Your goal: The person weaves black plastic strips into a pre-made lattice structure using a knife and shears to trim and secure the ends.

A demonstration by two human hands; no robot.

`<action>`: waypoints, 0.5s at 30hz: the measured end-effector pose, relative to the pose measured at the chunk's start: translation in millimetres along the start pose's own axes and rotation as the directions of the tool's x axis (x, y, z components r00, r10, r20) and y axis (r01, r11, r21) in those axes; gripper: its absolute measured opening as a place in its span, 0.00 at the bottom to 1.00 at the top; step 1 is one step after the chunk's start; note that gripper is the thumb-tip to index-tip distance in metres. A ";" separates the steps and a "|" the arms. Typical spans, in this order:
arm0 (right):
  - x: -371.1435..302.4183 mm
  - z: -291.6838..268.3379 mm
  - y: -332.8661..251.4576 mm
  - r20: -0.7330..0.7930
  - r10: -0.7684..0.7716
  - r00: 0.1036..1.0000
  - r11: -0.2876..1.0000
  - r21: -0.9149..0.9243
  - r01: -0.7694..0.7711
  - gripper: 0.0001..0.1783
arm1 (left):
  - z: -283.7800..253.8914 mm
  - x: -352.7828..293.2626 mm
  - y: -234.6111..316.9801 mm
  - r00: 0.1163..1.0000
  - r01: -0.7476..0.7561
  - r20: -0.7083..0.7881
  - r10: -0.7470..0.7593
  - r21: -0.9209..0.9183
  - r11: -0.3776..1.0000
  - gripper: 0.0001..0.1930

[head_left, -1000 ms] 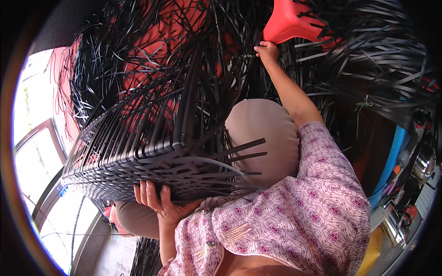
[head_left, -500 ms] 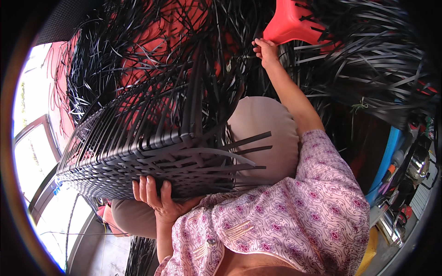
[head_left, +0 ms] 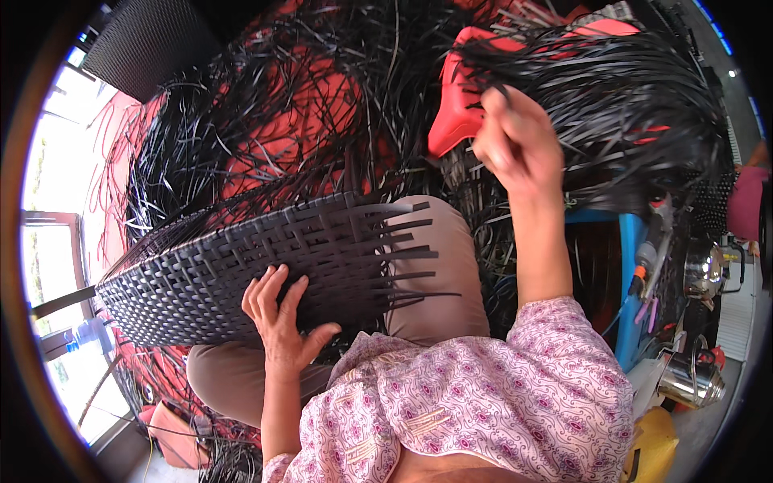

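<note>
A black woven plastic basket [head_left: 233,266] rests tilted across my lap, its woven side facing me. Loose strip ends [head_left: 411,253] stick out from its right edge over my knee. Against the weave my left hand [head_left: 282,322] lies open, fingers spread and thumb apart. My right hand [head_left: 522,149] is raised in front of a red plastic stool [head_left: 455,121], blurred by motion, with its fingers curled closed. Something dark shows at its fingertips, too smeared to name. Long black plastic strips [head_left: 612,88] are heaped over the stool.
More black strips [head_left: 185,153] are tangled over a red surface [head_left: 314,105] ahead. A dark woven piece [head_left: 149,48] stands at the far left. On the right are a blue-rimmed container [head_left: 632,290], metal kettles [head_left: 702,270] and a yellow bag [head_left: 654,443].
My right hand has moved up, toward me and to the right, away from the stool's corner. The basket has tipped so its woven side shows more; my left hand's fingers have spread on it.
</note>
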State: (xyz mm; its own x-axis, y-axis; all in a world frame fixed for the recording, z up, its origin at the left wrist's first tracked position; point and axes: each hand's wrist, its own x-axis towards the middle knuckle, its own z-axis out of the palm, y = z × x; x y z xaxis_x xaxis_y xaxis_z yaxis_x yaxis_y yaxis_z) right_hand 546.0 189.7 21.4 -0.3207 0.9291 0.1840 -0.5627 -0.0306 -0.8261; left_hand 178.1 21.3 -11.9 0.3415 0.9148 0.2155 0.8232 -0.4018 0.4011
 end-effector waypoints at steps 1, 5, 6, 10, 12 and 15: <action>-16.8 25.6 -20.6 0.099 -0.052 0.994 0.997 0.064 0.045 0.12 | -3.3 3.7 2.3 0.998 -0.041 -0.052 0.037 -0.077 0.996 0.40; -63.4 79.8 -82.5 0.568 -0.221 0.793 0.974 0.088 0.208 0.08 | -33.6 51.7 62.4 0.951 -0.286 -0.213 0.226 -0.320 0.903 0.38; -70.2 90.6 -92.7 0.671 -0.230 0.705 0.967 0.079 0.241 0.07 | -42.4 70.9 94.4 0.932 -0.347 -0.248 0.265 -0.398 0.849 0.38; -87.5 137.9 -142.2 0.885 -0.195 0.422 0.964 0.094 0.248 0.10 | -32.9 76.1 170.0 0.885 -0.344 -0.129 0.448 -0.828 0.442 0.30; -131.6 154.0 -178.5 0.815 -0.253 0.522 0.925 0.045 0.378 0.05 | -22.7 59.9 184.3 0.751 -0.232 0.040 0.659 -0.919 0.320 0.15; -217.1 184.9 -203.0 0.296 -0.652 0.698 0.728 -0.011 0.685 0.06 | -28.1 17.1 183.9 0.730 -0.185 0.015 0.684 -0.958 0.219 0.10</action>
State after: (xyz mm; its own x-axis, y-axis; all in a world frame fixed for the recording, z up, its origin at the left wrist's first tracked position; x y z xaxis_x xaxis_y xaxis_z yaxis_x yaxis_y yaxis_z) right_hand 589.0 -73.9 247.7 -0.0820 0.5595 0.8248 -0.6211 0.6185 -0.4813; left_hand 322.6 -38.1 90.6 0.8189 0.3934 0.4178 -0.3174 -0.2960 0.9009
